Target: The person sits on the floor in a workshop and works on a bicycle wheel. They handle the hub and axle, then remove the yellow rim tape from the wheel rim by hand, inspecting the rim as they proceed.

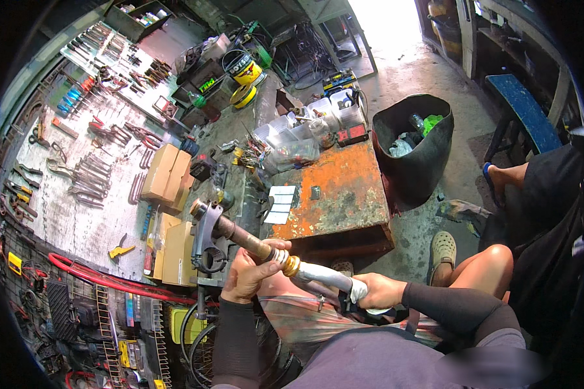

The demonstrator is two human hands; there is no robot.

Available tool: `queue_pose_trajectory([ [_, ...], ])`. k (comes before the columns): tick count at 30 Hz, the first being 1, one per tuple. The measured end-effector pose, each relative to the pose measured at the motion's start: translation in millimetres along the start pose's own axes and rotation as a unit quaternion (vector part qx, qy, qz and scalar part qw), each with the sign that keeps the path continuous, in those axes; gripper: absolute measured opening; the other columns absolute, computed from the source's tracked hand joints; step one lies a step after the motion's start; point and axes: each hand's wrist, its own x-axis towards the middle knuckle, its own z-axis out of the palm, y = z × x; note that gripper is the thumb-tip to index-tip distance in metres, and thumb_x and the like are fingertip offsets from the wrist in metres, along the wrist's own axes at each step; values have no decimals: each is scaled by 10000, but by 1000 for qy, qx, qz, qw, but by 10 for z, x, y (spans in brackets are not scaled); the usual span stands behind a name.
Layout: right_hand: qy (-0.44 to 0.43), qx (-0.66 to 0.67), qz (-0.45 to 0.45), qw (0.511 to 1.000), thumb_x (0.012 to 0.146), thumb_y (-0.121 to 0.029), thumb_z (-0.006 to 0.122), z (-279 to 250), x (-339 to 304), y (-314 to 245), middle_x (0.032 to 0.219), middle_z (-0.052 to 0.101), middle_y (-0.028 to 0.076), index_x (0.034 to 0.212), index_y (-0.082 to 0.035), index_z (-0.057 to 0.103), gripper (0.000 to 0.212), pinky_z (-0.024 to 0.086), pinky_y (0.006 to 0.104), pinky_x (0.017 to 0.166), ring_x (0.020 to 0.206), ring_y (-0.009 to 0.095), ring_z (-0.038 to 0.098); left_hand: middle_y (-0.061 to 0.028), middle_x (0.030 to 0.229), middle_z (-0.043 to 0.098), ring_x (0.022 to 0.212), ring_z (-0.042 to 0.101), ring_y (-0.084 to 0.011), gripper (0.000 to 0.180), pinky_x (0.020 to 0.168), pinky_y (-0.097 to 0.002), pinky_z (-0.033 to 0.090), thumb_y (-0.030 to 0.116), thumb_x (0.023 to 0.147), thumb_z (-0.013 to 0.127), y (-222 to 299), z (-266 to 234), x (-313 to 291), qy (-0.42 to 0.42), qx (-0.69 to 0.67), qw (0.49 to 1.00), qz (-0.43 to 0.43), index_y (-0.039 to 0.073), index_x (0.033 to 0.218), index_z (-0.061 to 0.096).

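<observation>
A long motorcycle fork leg (pixel 324 275) lies slantwise across my lap, its grey clamp bracket (pixel 206 238) at the far left end. My left hand (pixel 245 275) is closed around the brownish upper tube, beside the light rings and gold collar (pixel 291 266). At the other end my right hand (pixel 381 291) is closed over a white rag (pixel 357 290), pressing it against the silver lower tube. Part of a second tube shows beneath the silver one. The right hand's fingertips are hidden by the rag and tube.
Ahead stands a rusty orange bench (pixel 344 185) with plastic bins (pixel 295 152). A black barrel (pixel 412 162) of rubbish is right of it. Hand tools cover the pale board (pixel 65 214) at left, near cardboard boxes (pixel 169 175). Another person in black (pixel 555 214) sits at right.
</observation>
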Motion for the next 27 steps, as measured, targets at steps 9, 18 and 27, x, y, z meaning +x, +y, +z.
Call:
queue_pose_trajectory([
  [9,-18,-16,9,1000,873,-33,773,-4,46,12,1212,792,98,1375,-33,700,508,571,380,1087,1171,216,739,-204,1285,798,1330,735,-365,547,1182,-545,587,286,953,940,-71,-131,58,26,-148,982,117,-13,1342,701],
  [18,-12,7,-5,1000,899,-19,765,-46,30,-7,1272,784,78,1412,-64,696,519,545,384,1131,1225,202,727,-233,1503,696,1402,674,-334,1042,1183,-481,573,578,906,922,33,-80,228,27,-105,980,165,25,1664,472],
  [27,-12,66,9,998,896,26,748,-80,90,116,1232,776,46,1394,-49,703,506,533,371,1131,1204,176,702,-218,1452,702,1326,713,-294,643,1157,-468,585,308,1062,826,-526,108,186,39,-155,986,40,-96,1509,600],
])
